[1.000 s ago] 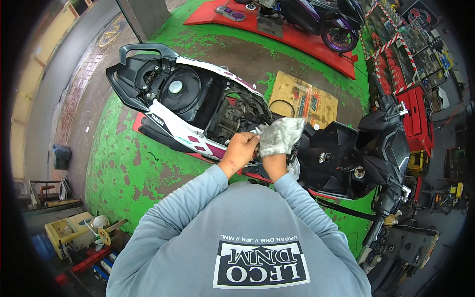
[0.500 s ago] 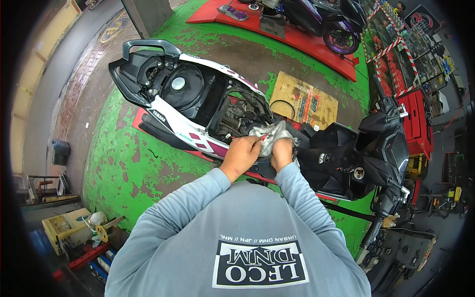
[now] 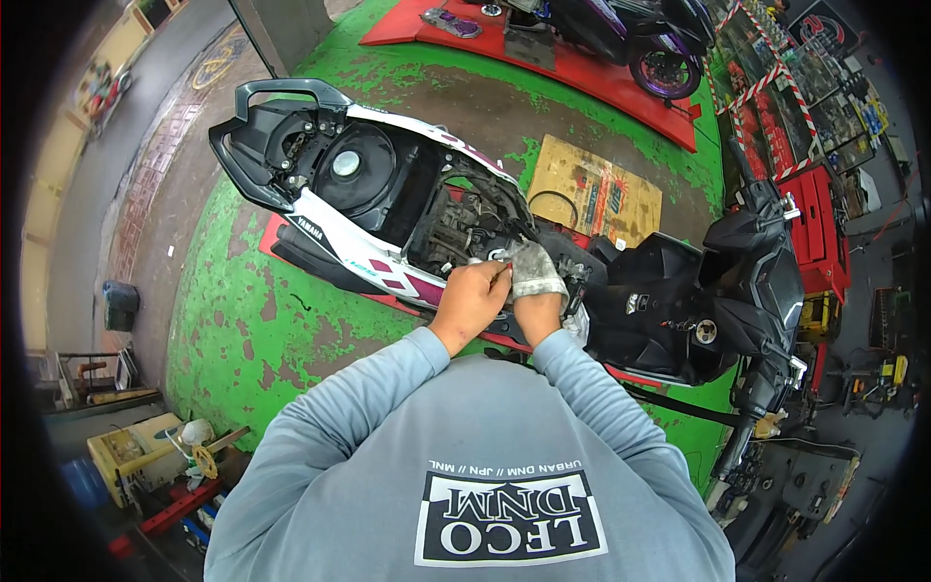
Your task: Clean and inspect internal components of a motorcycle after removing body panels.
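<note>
Stained grey-white cloth (image 3: 535, 271) covers the right hand (image 3: 537, 312), hiding its grip. Left hand (image 3: 470, 300), fingers curled, abuts it at eight o'clock; pinched object cannot be told. At eleven, the white-and-maroon scooter (image 3: 400, 275) holds dark engine parts (image 3: 454, 229) in its open bay (image 3: 424, 244).

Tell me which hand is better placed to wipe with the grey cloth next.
Right, probably: the grey cloth covers much of the right hand, while the left hand beside it is uncovered.

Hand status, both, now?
Left hand: closed, at the edge of a smudged grey-white cloth; anything held can't be told.
Right hand: partly covered by that cloth; open or closed can't be told.
</note>
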{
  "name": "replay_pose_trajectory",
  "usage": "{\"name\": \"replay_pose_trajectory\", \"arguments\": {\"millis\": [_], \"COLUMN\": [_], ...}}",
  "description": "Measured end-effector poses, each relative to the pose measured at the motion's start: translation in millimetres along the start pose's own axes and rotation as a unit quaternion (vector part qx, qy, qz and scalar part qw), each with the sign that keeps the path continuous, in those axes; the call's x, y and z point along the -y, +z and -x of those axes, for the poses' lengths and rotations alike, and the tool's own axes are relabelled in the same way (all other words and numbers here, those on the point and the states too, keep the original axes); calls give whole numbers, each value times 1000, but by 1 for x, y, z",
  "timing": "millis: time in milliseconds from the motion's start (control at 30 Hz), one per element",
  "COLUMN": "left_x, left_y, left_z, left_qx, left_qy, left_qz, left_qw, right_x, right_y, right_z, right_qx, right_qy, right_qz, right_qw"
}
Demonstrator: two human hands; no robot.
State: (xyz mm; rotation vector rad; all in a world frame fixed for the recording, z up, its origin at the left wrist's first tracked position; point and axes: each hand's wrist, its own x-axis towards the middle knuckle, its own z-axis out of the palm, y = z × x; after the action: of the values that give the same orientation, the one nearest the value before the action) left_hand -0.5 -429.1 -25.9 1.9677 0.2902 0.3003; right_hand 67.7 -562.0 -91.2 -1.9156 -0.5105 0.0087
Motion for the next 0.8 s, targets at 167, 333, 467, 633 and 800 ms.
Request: {"name": "replay_pose_trajectory", "arguments": {"millis": [167, 333, 467, 633, 800], "left_x": [-1, 1, 3, -2, -7], "left_y": [6, 8, 0, -1, 4], "left_z": [1, 3, 3, 3, 2], "left_qx": [14, 23, 11, 27, 21], "left_qy": [68, 66, 32, -46, -3], "left_qz": [-59, -59, -44, -8, -16], "left_qw": [996, 996, 998, 999, 1000], "right_x": [-27, -55, -41, -16, -22], "right_y": [6, 0, -44, -46, -4], "right_z": [1, -18, -24, -11, 4], "right_qx": [15, -55, -67, 89, 28], "right_qy": [64, 309, 243, -223, -85], "right_qz": [90, -319, -357, 452, 90], "right_qw": [994, 894, 899, 859, 992]}}
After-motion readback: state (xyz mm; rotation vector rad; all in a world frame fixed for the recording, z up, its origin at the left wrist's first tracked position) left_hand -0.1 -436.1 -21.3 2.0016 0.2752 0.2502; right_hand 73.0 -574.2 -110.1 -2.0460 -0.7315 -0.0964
